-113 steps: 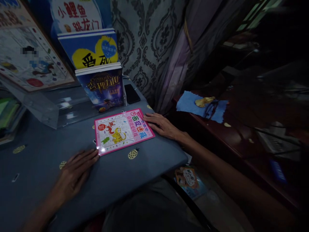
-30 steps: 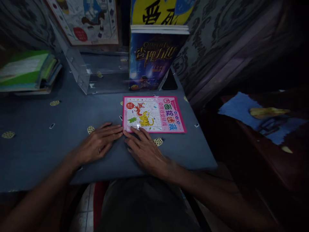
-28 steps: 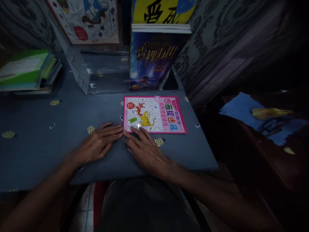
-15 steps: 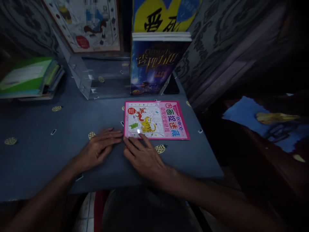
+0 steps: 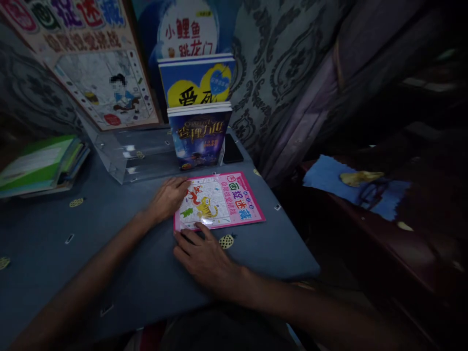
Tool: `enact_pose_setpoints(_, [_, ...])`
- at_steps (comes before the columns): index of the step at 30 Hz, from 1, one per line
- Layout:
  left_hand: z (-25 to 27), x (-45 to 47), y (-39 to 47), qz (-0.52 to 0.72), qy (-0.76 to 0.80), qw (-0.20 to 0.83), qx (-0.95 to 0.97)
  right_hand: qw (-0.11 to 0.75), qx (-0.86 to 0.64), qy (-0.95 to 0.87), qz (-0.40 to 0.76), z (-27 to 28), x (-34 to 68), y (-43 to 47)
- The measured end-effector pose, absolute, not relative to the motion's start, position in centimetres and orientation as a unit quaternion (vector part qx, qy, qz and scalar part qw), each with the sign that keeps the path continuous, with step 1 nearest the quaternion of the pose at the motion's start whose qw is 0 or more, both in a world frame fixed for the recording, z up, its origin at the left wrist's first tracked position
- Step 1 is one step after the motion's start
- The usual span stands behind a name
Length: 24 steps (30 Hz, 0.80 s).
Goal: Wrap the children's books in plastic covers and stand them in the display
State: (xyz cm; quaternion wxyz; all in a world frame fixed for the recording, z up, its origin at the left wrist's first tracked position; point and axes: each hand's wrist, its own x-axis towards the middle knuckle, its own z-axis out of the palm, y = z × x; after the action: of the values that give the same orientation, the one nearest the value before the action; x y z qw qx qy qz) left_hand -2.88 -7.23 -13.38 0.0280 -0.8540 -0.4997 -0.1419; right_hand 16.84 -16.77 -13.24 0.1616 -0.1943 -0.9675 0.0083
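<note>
A pink picture book [image 5: 239, 204] lies flat on the table, turned sideways, with a tiger and a fox on its cover. My left hand [image 5: 168, 199] rests at the book's upper left corner, its fingers stretched out over the edge. At the lower left corner is my right hand [image 5: 204, 256], palm down and fingers spread, with the fingertips on or right by the near edge. Neither hand is wrapped round anything. The undersides of the fingers are hidden.
Behind the book, a clear acrylic stand [image 5: 120, 161] and several upright books [image 5: 199, 139] stand by a patterned curtain [image 5: 278, 53]. A dark phone-like slab [image 5: 233, 148] lies beside them. Stacked books [image 5: 40, 163] sit at left. Beyond the table's right edge lies blue paper [image 5: 325, 178].
My left hand has moved forward and right, from beside the book onto its upper left corner. My right hand stays at the lower left corner. The view has tilted up and right.
</note>
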Motion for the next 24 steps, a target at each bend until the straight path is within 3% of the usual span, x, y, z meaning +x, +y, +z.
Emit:
enact_pose_setpoints(12, [-10.6, -2.7, -13.2, -0.049, -0.573, 0.017, -0.818, 0.129, -0.230, -0.958, 0.113, -12.2, 22.5, -19.0])
enact_pose_setpoints(17, [-9.4, 0.1, -17.4, -0.028, -0.554, 0.003, -0.832, 0.226, -0.320, -0.911, 0.128, -12.6, 27.0, -20.6])
enact_pose_setpoints(21, [-9.7, 2.8, -20.4, -0.078, -0.493, -0.104, -0.860, 0.312, -0.339, -0.882, 0.098, -12.7, 29.6, -20.8])
enact_pose_setpoints(24, [-9.9, 4.0, -20.6, -0.095, -0.461, -0.122, -0.874, 0.329, -0.338, -0.878, 0.083, -12.9, 30.1, -20.8])
